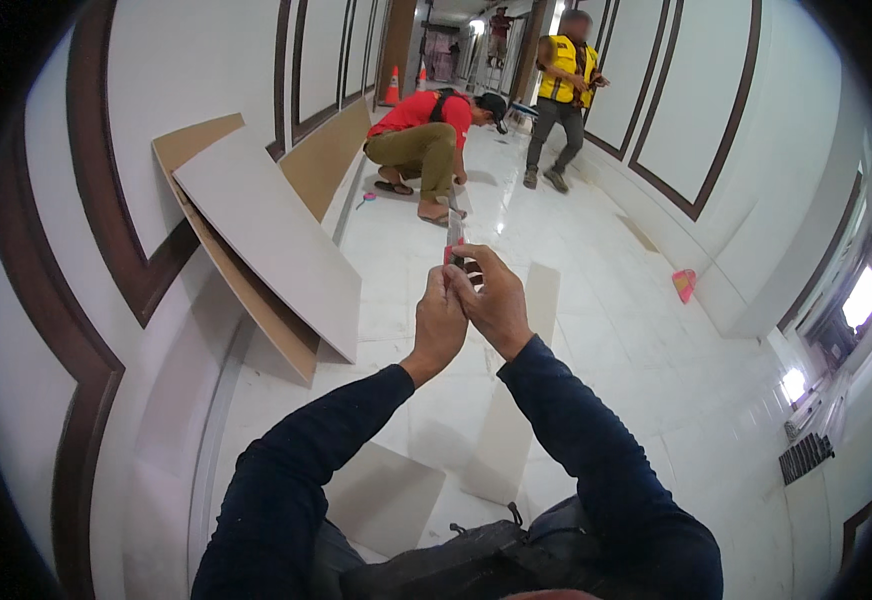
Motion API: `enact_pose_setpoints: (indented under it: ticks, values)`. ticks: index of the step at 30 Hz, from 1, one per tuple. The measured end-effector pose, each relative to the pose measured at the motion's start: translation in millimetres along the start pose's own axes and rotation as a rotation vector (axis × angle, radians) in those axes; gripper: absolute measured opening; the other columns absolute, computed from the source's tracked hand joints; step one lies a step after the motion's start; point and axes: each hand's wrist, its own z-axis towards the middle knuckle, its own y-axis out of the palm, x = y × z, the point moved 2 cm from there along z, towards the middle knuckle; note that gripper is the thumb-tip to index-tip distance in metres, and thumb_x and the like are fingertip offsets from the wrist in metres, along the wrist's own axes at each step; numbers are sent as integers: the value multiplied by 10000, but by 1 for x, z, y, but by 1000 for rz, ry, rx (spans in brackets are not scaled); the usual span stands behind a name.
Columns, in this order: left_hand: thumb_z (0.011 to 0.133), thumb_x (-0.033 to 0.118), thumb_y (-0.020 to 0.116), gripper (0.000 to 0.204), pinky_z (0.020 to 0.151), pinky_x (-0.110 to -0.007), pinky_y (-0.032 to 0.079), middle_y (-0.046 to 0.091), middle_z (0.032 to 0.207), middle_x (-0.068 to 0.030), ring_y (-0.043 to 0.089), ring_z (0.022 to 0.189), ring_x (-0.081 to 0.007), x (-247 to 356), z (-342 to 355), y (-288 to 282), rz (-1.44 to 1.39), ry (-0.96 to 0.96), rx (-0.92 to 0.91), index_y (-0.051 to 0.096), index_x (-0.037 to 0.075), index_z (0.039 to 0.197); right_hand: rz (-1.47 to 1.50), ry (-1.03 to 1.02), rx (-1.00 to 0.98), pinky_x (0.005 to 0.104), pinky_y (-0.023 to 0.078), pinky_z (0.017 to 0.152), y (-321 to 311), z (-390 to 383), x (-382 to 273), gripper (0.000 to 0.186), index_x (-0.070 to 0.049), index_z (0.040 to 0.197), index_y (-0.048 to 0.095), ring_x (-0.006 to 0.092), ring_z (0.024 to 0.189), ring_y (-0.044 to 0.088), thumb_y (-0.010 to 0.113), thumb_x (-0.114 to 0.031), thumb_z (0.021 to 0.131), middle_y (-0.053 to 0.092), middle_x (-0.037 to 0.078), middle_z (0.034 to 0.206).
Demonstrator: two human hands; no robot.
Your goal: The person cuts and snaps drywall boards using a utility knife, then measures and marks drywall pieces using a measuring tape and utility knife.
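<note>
My left hand (438, 320) and my right hand (493, 305) meet in the middle of the head view, both closed around a small red-handled tool (455, 228) with a flat silver part pointing upward, probably a blade. My fingers hide much of its handle. Below my arms, a long pale board strip (504, 440) and a squarish pale board (381, 490) lie on the white tiled floor. To the left, large white-faced boards with brown backs (261, 235) lean against the panelled wall.
A co-worker in red (411, 120) squats just ahead; another in a yellow vest (566, 85) stands at the right. Orange cones (393, 90) and a person on a ladder (498, 40) are farther down the corridor. A pink item (684, 285) sits by the right wall.
</note>
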Motion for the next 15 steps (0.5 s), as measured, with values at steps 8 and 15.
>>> enact_pose_setpoints:
  ticks: [8, 15]
  values:
    - [1023, 173, 427, 200, 720, -513, 482, 659, 988, -264, 632, 907, -467, -9, 9, -5, 288, 99, 85, 492, 17, 1129, -446, 127, 46, 408, 488, 630, -1, 18, -14, 321, -70, 833, 586, 295, 760, 663, 667, -376, 887, 672, 112, 807]
    - [1025, 182, 426, 217, 710, -512, 492, 672, 944, -250, 645, 871, -456, -5, 1, -2, 392, 190, 77, 499, 30, 1162, -602, -11, 2, 476, 510, 669, 1, 11, -10, 268, -80, 912, 585, 327, 792, 657, 549, -345, 941, 658, 128, 839]
